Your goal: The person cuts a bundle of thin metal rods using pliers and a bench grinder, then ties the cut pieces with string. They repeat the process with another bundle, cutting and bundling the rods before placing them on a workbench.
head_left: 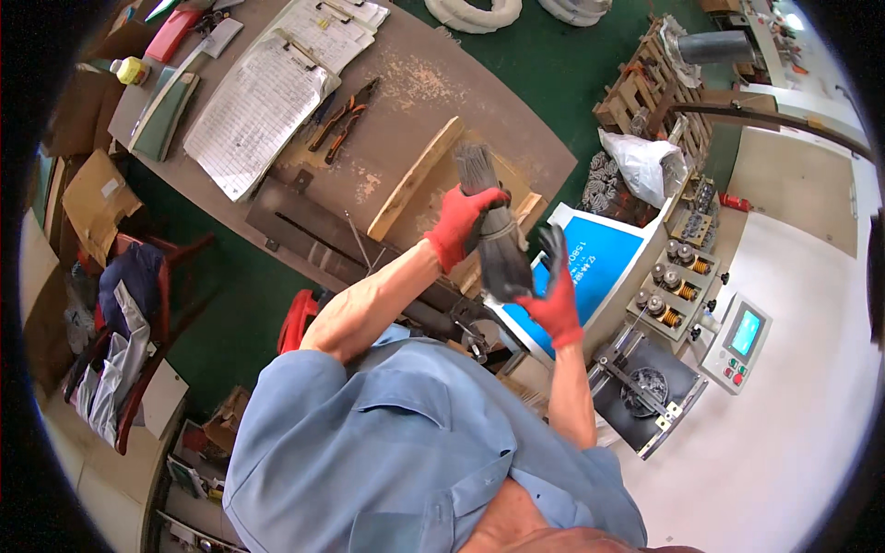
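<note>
A thick bundle of thin grey wires or rods [504,258], tied around its middle, is held aslant above the near right part of the brown table. My left hand [464,224], in a red glove with a dark palm, is wrapped around its upper half. Beside its lower end is my right hand [555,300], in a like glove. The right fingers are stretched out, the thumb apart from them near the bundle's end. Whether that palm presses on the wires cannot be made out. Beneath the bundle lies a wooden tray [406,189] with raised edges.
Orange-handled pliers [343,124] and clipped papers [253,111] lie on the table [498,101]. Right of my hands are a blue panel [590,258], a machine with rollers [668,286] and a control box [737,343]. A chair with clothes [138,295] stands left.
</note>
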### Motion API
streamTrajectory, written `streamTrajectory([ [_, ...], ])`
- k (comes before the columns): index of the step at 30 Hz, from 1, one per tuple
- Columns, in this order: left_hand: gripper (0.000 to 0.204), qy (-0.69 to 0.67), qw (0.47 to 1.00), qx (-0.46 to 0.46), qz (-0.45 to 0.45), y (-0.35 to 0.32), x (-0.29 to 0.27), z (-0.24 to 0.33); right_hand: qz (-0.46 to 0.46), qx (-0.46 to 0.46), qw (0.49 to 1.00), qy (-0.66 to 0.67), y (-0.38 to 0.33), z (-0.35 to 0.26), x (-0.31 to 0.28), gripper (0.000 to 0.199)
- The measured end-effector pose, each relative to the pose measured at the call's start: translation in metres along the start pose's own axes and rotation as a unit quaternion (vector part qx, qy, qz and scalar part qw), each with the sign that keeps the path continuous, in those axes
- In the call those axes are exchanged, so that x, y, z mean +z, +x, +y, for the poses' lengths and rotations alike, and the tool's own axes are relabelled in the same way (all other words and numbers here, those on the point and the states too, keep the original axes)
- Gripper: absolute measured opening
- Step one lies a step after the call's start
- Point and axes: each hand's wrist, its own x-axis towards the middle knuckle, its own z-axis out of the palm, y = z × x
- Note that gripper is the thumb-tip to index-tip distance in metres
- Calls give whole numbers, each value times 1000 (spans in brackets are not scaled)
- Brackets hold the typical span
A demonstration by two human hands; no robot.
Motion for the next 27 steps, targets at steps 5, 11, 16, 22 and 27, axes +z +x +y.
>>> streamTrajectory([
  [5, 24, -318, 927, -189, -57, 19, 15, -22, 114, -125, 963, -208, -20, -39, -19, 107],
  [11, 58, -354, 886, -265, -141, 22, 38, -40, 150, -201, 941, -229, 43, -84, -39, 72],
  [16, 65, -394, 868, -235, -191, 31, 38, -29, 118, -170, 946, -249, 81, -97, -33, 69],
  [22, 71, -455, 799, -193, -342, 64, -15, -41, 118, -104, 947, -280, 108, -72, 13, 63],
  [27, 54, -378, 858, -179, -300, 38, 3, -20, 146, -132, 941, -274, 103, -82, 7, 58],
])
